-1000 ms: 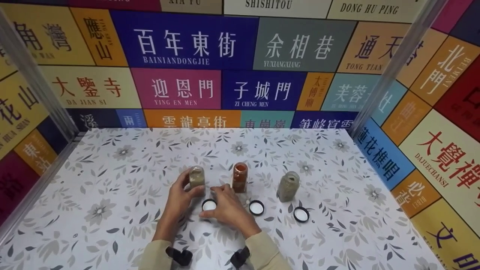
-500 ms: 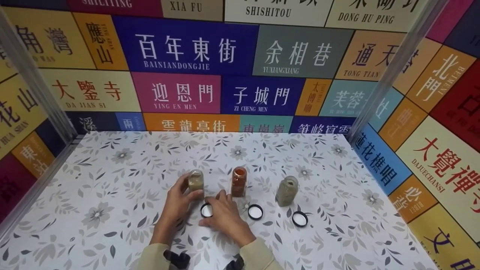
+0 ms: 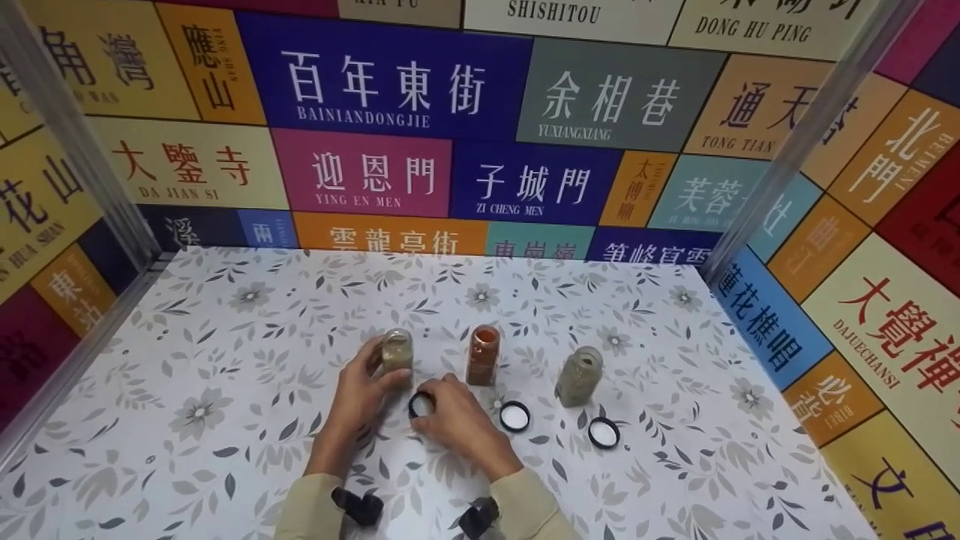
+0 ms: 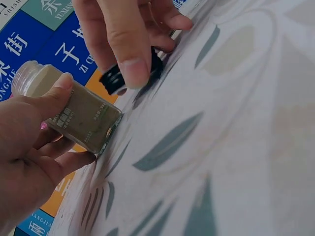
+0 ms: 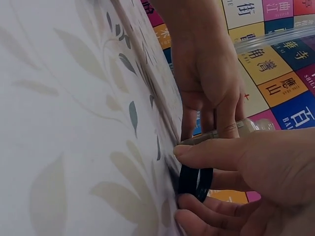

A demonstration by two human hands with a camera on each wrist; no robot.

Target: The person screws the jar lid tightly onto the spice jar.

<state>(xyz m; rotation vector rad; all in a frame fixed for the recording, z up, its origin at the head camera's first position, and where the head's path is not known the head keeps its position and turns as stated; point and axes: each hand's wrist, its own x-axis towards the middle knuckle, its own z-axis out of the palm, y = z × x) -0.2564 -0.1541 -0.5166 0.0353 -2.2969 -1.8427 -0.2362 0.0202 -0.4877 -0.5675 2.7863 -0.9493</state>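
Note:
My left hand point(image 3: 361, 390) grips a square glass jar point(image 4: 74, 108) of grey-brown powder, uncapped and standing on the table; thumb and fingers wrap its sides. Close beside it, my right hand point(image 3: 457, 416) pinches a black screw lid point(image 5: 192, 182) by its rim. That lid is tilted up on edge, just to the right of the jar and apart from it. An open jar of orange-red powder point(image 3: 484, 356) stands beyond my right hand. Farther right is another open jar with grey-green contents point(image 3: 579, 376).
Two more black lids lie with white insides up: one lid point(image 3: 514, 416) before the orange-red jar, another lid point(image 3: 604, 433) before the grey-green jar. A floral cloth point(image 3: 202, 412) covers the table. Panels with printed characters point(image 3: 382, 82) wall in the back and sides.
The right hand has taken hold of the lid that lay flat before the left jar and tipped it up on edge. The left hand keeps its grip on the jar.

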